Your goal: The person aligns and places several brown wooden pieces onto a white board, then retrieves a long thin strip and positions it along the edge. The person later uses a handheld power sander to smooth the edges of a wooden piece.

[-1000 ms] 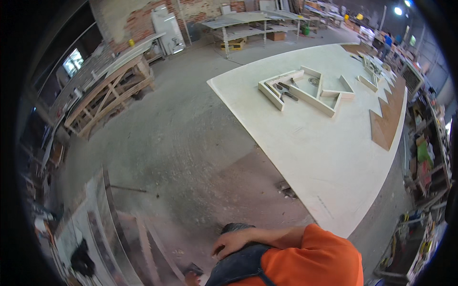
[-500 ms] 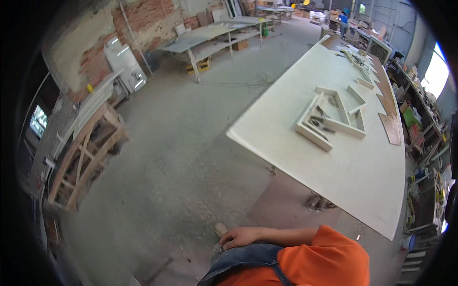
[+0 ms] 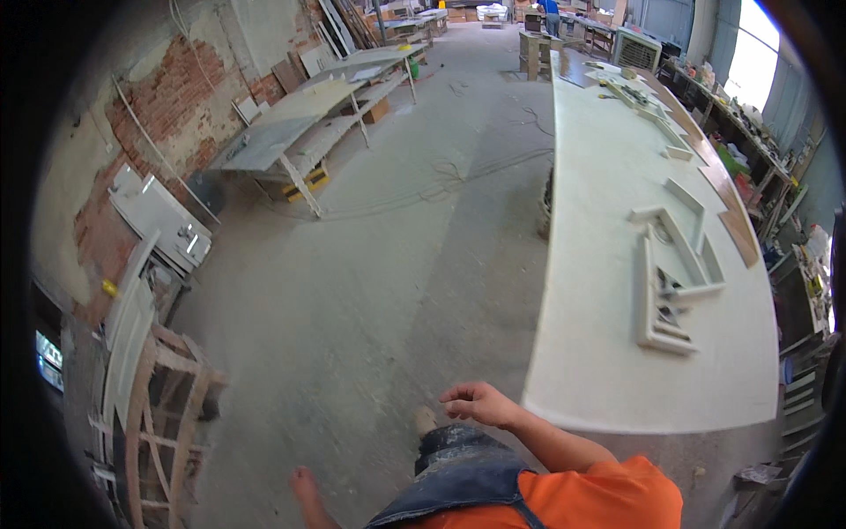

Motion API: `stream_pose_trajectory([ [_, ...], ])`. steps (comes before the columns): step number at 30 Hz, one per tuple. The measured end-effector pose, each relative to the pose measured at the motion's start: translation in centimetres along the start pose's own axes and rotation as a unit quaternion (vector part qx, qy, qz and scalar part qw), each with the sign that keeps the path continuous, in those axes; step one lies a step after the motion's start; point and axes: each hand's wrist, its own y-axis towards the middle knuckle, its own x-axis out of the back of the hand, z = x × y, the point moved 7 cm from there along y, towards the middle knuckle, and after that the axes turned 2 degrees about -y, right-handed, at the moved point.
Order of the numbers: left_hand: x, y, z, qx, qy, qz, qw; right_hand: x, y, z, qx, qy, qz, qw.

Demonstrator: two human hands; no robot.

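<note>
My right hand (image 3: pixel 480 404) hangs in front of the dark, dusty apron (image 3: pixel 458 480), its fingers loosely bent and apart, with nothing in it. The near left corner of a long white-topped table (image 3: pixel 599 370) is just beyond that forearm, which wears an orange sleeve. Low at the left, my left hand (image 3: pixel 303 483) shows small above the floor; its fingers are too unclear to read. On the table lie white angled frame pieces (image 3: pixel 649 291), and dark hand tools (image 3: pixel 667 286) sit between them. Neither hand touches the table or these things.
Brown sheet pieces (image 3: pixel 738 236) line the table's right side. Cables (image 3: pixel 449 176) trail across the floor. Low workbenches (image 3: pixel 291 123) stand along the brick wall, with a wooden frame (image 3: pixel 159 423) at the left. Cluttered shelves (image 3: pixel 740 132) run along the right; a person in blue (image 3: pixel 551 13) is far back.
My view has swung to the right, so the table now runs straight ahead. My right hand has lifted away from the apron, and my left hand has come into view.
</note>
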Motion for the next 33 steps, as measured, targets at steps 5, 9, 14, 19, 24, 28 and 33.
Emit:
stream_pose_trajectory([
  [5, -2.0, 7.2, -6.1, -0.049, 0.09, 0.053, 0.993, -0.3, 14.2, 13.5, 0.106, -0.012, -0.023, 0.994],
  [9, -14.0, 9.6, -13.0, -0.013, 0.212, 0.245, 0.946, 5.1, 21.5, 19.7, 0.126, -0.038, -0.085, 0.988],
  [14, -24.7, 18.7, -26.5, -0.048, 0.309, 0.345, 0.885, 18.0, 33.3, 20.3, 0.082, -0.013, -0.23, 0.97],
  [19, -32.8, 35.3, -45.5, -0.106, 0.378, 0.35, 0.85, 27.1, 42.5, 25.4, 0.016, 0.066, -0.338, 0.939],
  [24, -40.7, 54.8, -75.5, 0.024, 0.263, 0.205, 0.943, 38.1, 46.8, 32.1, 0.067, 0.137, -0.418, 0.895],
  [28, -51.3, 59.3, -107.8, -0.26, 0.083, 0.189, 0.943, 50.5, 52.7, 34.4, 0.048, 0.14, -0.479, 0.865],
  [33, -69.1, 44.5, -128.9, -0.398, 0.058, 0.264, 0.876, 69.9, 58.1, 38.5, 0.038, 0.077, -0.594, 0.8],
])
